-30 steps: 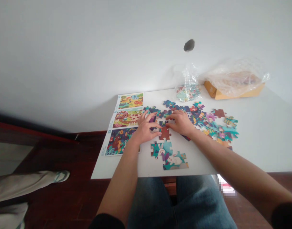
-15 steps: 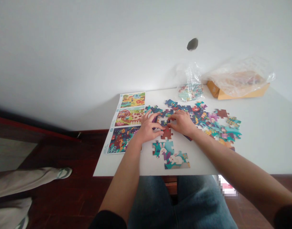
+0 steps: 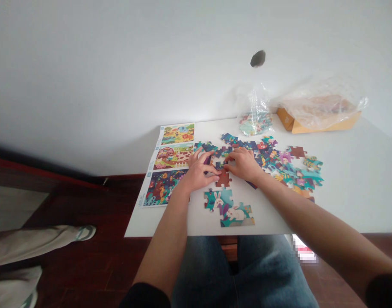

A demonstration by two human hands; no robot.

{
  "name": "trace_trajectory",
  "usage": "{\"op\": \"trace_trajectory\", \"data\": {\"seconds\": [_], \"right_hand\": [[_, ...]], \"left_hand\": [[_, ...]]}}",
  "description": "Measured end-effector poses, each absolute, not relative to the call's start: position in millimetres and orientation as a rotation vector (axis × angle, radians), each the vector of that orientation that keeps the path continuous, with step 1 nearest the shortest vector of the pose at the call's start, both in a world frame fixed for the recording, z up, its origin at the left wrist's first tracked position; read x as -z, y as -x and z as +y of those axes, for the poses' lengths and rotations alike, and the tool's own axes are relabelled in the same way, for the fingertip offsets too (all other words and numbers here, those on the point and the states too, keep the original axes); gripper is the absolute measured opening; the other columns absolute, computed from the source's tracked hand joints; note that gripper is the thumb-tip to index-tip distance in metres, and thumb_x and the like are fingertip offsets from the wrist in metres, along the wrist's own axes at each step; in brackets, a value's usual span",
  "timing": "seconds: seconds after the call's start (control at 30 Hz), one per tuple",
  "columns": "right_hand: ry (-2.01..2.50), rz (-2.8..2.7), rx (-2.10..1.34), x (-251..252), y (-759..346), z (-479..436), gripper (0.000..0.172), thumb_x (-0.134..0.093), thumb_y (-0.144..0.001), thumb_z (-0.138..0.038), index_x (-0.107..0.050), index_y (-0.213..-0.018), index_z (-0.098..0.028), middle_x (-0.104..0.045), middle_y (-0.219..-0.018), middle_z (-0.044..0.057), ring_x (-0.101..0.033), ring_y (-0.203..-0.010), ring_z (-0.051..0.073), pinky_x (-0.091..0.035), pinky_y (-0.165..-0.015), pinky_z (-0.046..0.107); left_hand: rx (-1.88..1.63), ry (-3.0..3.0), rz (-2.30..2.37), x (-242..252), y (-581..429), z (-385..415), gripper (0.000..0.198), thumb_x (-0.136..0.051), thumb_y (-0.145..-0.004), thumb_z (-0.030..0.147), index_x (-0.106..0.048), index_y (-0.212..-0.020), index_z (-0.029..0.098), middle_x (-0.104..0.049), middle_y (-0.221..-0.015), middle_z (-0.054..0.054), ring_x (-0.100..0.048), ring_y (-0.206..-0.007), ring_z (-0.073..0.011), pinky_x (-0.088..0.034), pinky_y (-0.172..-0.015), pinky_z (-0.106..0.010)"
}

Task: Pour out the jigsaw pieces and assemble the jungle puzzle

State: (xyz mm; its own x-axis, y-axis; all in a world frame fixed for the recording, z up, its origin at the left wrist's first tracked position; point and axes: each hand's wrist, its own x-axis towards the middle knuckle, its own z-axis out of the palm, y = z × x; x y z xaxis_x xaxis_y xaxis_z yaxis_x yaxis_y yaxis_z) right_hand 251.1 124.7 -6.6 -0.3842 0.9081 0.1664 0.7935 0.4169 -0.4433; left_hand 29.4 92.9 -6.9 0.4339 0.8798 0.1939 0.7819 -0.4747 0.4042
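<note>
Both of my hands meet over a brown puzzle piece (image 3: 224,179) and a dark blue piece joined or pressed against its upper edge. My left hand (image 3: 198,172) has its thumb and index fingertip on the brown piece's left side, with the other fingers spread over darker pieces. From the right, the curled fingers of my right hand (image 3: 245,164) pinch at the upper edge; the exact grip is partly hidden. Nearer me lie joined rabbit puzzle pieces (image 3: 229,208). Loose puzzle pieces (image 3: 269,160) are heaped beyond and beside my right hand.
A picture sheet (image 3: 148,188) with three printed scenes lies at the left of the white table (image 3: 349,188). Against the wall stand a clear bag of pieces (image 3: 256,123) and a yellow box (image 3: 327,124) under plastic. Another person's leg (image 3: 54,237) shows at lower left.
Hardly anything differs. Both hands keep their places at the brown piece, and the whole view has shifted very slightly.
</note>
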Motion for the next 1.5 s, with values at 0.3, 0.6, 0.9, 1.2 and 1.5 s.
{"op": "trace_trajectory", "data": {"seconds": [0.3,0.6,0.9,1.2,1.5], "right_hand": [[1.461,-2.321,-0.407,5.0,-254.7,123.9,0.017,-0.071,-0.082,-0.036,-0.073,-0.092,-0.023,-0.068,-0.098,0.006,-0.056,-0.103,0.028,-0.034,-0.088,0.041],[1.465,-2.327,-0.398,6.3,-253.2,124.5,0.014,-0.072,-0.081,-0.036,-0.073,-0.089,-0.024,-0.068,-0.097,0.007,-0.055,-0.102,0.028,-0.033,-0.089,0.041],[1.438,-2.352,-0.358,2.3,-256.5,123.2,0.014,-0.071,-0.084,-0.036,-0.076,-0.091,-0.026,-0.068,-0.099,0.007,-0.054,-0.105,0.029,-0.031,-0.087,0.04],[1.428,-2.33,-0.359,8.4,-254.7,126.8,0.012,-0.071,-0.086,-0.034,-0.076,-0.094,-0.027,-0.068,-0.096,0.006,-0.054,-0.101,0.028,-0.031,-0.086,0.04],[1.422,-2.287,-0.349,1.4,-261.2,127.8,0.014,-0.064,-0.09,-0.032,-0.076,-0.092,-0.026,-0.069,-0.104,0.007,-0.055,-0.106,0.029,-0.03,-0.087,0.041]], "left_hand": [[-0.574,-2.434,1.511,9.4,-26.9,94.7,0.045,-0.082,-0.07,0.05,-0.075,-0.111,0.032,-0.051,-0.148,-0.001,-0.024,-0.146,-0.0394,-0.022,-0.121,-0.059],[-0.552,-2.435,1.532,9.5,-27.2,93.6,0.028,-0.082,-0.072,0.045,-0.08,-0.099,0.037,-0.048,-0.15,0.003,-0.022,-0.146,-0.0406,-0.02,-0.119,-0.062],[-0.547,-2.433,1.529,6.5,-29.2,91.6,0.025,-0.081,-0.073,0.044,-0.08,-0.096,0.035,-0.047,-0.151,0.002,-0.019,-0.147,-0.0418,-0.018,-0.119,-0.065],[-0.562,-2.474,1.463,2.9,-34.1,89.3,0.022,-0.078,-0.076,0.04,-0.078,-0.096,0.032,-0.05,-0.151,0.003,-0.018,-0.149,-0.039,-0.017,-0.12,-0.063],[-0.584,-2.452,1.514,0.6,-27.0,89.5,0.027,-0.066,-0.084,0.032,-0.074,-0.11,0.033,-0.058,-0.143,0.002,-0.021,-0.149,-0.0361,-0.014,-0.119,-0.064]]}}
